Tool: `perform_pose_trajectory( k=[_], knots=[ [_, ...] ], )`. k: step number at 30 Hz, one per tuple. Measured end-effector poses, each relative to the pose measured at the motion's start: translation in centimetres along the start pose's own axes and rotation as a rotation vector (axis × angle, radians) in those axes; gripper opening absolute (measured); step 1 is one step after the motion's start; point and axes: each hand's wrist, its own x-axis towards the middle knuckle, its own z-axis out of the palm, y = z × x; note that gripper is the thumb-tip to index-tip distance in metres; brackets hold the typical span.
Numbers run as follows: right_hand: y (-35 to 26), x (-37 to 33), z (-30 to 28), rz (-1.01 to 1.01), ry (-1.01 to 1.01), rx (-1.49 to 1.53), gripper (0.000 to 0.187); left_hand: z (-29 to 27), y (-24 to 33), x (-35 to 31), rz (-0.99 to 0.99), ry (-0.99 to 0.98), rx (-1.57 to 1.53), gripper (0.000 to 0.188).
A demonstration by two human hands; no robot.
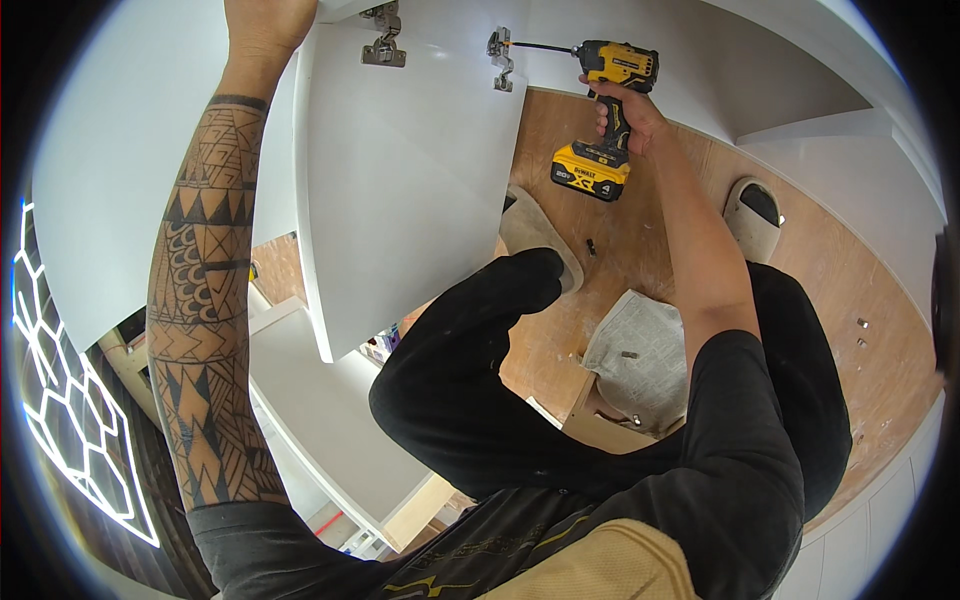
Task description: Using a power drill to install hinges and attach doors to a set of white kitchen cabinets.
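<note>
Far left: glowing white honeycomb-pattern light strips (75,400). Next, the tattooed arm's left hand (268,30), at the top edge near the flat white glossy door panel (400,180); its fingers run out of view, so can't tell how far open or what they hold. Panel has a silver metal cup hinge (383,45) near its top and a second silver metal hinge (501,58) at its right edge. Long thin dark driver bit (543,47) runs level to that second hinge; can't tell if it's seated in a screw. Bit is in the yellow-and-black cordless power driver (620,68), upper centre-right, above the brown wood-look floor (650,225): yellow body, black nose pointing left, black grip, blocky yellow-topped black battery at the base. Right hand (640,122) has its fingers curled closed round the grip, battery hanging below. Crumpled pale grey printed sheet (640,345) lies lower down, small metal piece (629,354) on it. Beige slipper (753,222) further right.
</note>
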Motion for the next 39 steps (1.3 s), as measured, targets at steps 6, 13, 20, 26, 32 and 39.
perform_pose_trajectory(
  k=[6, 13, 20, 26, 32, 39],
  knots=[
    [0.0, 0.0, 0.0, 0.001, 0.004, 0.0, 0.027, 0.0, 0.0, 0.2, 0.014, 0.004, 0.046, 0.058],
    [0.0, 0.1, -0.1, 0.025, 0.024, -0.019, 0.027, 0.2, -0.7, 0.5, -0.003, -0.003, 0.022, 0.058],
    [0.1, 0.2, 0.1, 0.024, 0.018, -0.041, 0.032, 0.5, -0.9, 1.0, 0.001, -0.022, -0.011, 0.058],
    [-0.2, -0.3, -0.2, 0.015, 0.039, -0.022, 0.027, 0.8, -0.5, 0.3, 0.026, -0.007, -0.018, 0.058],
    [-0.2, -0.2, -0.1, 0.012, 0.031, -0.061, 0.034, 0.8, -0.9, 0.1, 0.016, -0.015, -0.019, 0.058],
    [-0.5, -0.1, 0.6, 0.013, 0.009, -0.045, 0.034, -0.3, -1.3, 0.9, 0.006, -0.03, -0.01, 0.058]
  ],
)
